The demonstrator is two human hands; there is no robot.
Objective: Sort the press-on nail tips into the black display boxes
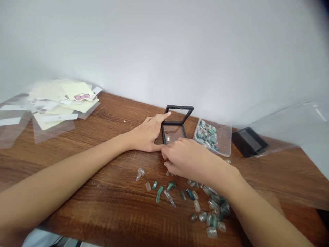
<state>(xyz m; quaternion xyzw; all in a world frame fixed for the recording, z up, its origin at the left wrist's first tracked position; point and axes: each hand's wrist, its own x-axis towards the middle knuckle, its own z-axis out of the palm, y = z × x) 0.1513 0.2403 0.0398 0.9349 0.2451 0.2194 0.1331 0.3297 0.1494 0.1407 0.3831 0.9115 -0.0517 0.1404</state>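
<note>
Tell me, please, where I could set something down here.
Bare wood lies between the sleeved cards and the left hand, and below the black case. It is crowded under the right hand, among the loose green beads.

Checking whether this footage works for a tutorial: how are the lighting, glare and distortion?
Head view: soft, even light, faint shadows under the left hand and right hand; glare on the clear plastic sheet and plastic box; wide-angle bending along the wooden tabletop; a dark blur in the top-right corner.
</note>
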